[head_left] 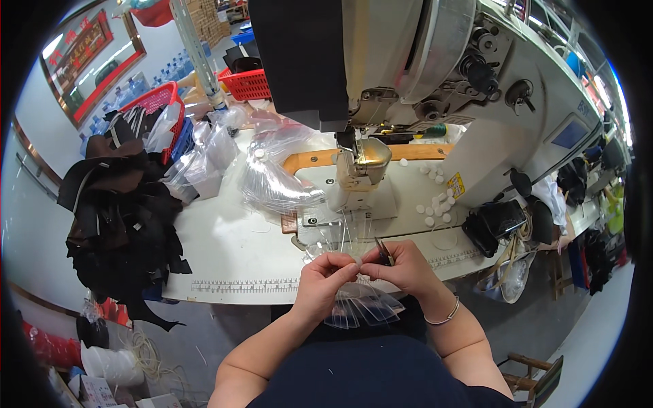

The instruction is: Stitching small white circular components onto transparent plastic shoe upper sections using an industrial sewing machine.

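Observation:
My left hand (322, 280) and my right hand (403, 269) meet at the table's front edge, thumbs and forefingers pinched tip to tip. A small whitish bit shows between the fingertips, too small to name. Small dark thread snips (385, 252) are tucked in my right hand, blades pointing away from me. Clear plastic pieces (364, 306) fan out below my fingers, and more clear strips spread just beyond them. My left fingers close on this plastic at the pinch. Just ahead stands the post of a sewing machine (360, 173).
Several small white discs (439, 207) lie right of the post. A heap of clear plastic (279, 177) sits to its left. Black and brown scraps (126, 224) hang over the table's left end. The machine head (408, 54) looms above; a black pouch (493, 224) lies right.

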A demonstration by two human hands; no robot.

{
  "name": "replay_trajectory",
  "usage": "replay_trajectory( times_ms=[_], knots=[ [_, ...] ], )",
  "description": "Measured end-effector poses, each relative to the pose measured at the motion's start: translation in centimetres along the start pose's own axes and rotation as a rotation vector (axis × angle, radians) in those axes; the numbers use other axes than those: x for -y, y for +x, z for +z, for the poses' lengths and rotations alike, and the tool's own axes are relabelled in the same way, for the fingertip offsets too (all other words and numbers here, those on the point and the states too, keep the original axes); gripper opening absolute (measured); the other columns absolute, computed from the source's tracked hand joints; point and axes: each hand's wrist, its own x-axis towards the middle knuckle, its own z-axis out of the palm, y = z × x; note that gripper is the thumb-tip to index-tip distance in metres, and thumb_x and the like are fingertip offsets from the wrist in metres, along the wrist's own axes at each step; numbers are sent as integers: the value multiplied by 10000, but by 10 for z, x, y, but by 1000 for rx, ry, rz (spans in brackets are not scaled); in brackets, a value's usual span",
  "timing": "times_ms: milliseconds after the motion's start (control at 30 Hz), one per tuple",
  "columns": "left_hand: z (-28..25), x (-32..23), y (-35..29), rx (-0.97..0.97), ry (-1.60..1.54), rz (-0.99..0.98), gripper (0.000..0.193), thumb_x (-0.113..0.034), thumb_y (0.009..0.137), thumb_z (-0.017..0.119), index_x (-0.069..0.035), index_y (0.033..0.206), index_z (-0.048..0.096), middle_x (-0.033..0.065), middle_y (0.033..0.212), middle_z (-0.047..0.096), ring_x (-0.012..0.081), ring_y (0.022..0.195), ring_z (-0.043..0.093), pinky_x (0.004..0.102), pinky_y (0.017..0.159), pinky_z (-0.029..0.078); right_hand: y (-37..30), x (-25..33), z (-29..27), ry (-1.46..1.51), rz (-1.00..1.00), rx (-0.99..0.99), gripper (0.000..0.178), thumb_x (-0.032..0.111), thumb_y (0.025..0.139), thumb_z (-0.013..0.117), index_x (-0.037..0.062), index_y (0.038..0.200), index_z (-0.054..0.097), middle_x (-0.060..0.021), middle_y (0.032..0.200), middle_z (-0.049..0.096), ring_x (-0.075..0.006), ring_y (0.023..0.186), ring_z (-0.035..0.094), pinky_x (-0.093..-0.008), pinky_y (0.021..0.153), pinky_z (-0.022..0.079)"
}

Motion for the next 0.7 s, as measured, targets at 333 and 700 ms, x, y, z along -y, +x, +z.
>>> replay_trajectory(
  times_ms=[333, 700],
  knots=[
    [-2, -8, -4, 5, 146, -15, 177, 3, 809, 588, 35, 982, 563, 100, 863, 617, 144, 737, 600, 279, 702, 517, -5, 4, -1, 28, -2, 22, 135, 93, 743, 688, -2, 836, 666, -13, 684, 624, -46, 626, 535, -195, 575, 427],
    [-5, -8, -4, -20, 142, -116, 162, -9, 820, 582, 48, 971, 577, 120, 878, 621, 156, 743, 613, 282, 711, 527, -6, 7, -1, 27, 20, 26, 130, 54, 746, 670, -8, 860, 662, -34, 715, 636, -61, 642, 549, -204, 595, 443]
  ],
)
